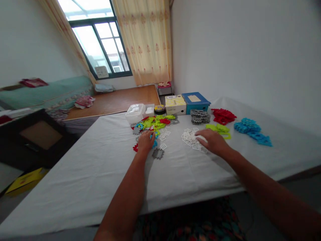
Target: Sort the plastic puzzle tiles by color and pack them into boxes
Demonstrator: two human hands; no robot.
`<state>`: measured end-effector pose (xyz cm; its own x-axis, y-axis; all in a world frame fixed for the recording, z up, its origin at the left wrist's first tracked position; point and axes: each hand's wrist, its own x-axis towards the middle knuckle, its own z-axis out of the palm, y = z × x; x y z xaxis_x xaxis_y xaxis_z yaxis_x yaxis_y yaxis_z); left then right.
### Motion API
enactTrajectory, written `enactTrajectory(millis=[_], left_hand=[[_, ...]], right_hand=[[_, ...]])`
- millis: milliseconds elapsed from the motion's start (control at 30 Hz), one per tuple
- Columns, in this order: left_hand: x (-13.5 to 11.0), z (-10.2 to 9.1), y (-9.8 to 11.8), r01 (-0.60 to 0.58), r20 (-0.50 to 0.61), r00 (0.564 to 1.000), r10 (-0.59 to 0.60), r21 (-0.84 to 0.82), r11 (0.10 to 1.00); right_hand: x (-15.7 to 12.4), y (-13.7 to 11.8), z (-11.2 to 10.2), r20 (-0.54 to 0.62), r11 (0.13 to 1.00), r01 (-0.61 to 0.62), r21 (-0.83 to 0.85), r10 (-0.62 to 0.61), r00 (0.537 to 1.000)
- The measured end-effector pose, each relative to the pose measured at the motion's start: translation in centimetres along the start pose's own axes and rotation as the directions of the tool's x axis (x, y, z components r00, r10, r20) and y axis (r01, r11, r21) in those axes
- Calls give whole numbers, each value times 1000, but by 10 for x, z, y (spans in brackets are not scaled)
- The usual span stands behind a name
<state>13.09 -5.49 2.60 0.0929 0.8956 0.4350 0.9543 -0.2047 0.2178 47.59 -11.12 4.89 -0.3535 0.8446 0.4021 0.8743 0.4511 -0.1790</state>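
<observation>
My left hand (pixel 146 141) reaches into the near side of a mixed heap of notched plastic building pieces (pixel 156 123) in green, red, grey and blue. Its fingers are bent together beside blue pieces (pixel 154 144); what they grip is too small to make out. A single grey notched square (pixel 158 154) lies just right of that wrist. My right hand (pixel 212 140) hovers at the right edge of a pile of small white window-frame pieces (pixel 189 138), thumb and fingers apart. A few more white frames (pixel 163 135) are scattered between the two hands.
Sorted by colour on the right are a grey stack (pixel 200 116), red pieces (pixel 222 116), green pieces (pixel 218 129) and blue pieces (pixel 250 130). Behind stand a clear plastic tub (pixel 135 113), a round black tin (pixel 159 109), a yellow-white box (pixel 176 105) and a blue box (pixel 196 100).
</observation>
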Motion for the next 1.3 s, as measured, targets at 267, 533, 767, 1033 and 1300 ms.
enactTrajectory(millis=[267, 533, 767, 1033, 1300], left_hand=[[-2, 0, -3, 11, -15, 1000, -11, 9, 1000], [-2, 2, -1, 18, 11, 1000, -18, 4, 1000], [-3, 7, 2, -67, 67, 996, 67, -3, 998], [-5, 14, 8, -209, 123, 969, 215, -57, 976], [-7, 9, 17, -277, 184, 941, 284, -65, 959]], right_hand=[[65, -105, 62, 294, 933, 347, 94, -358, 886], [65, -112, 84, 244, 916, 400, -29, -382, 891], [70, -99, 73, 211, 970, 232, -77, -212, 954], [65, -33, 42, 62, 975, -139, -173, 151, 987], [68, -41, 60, 50, 999, -25, -23, 26, 998]])
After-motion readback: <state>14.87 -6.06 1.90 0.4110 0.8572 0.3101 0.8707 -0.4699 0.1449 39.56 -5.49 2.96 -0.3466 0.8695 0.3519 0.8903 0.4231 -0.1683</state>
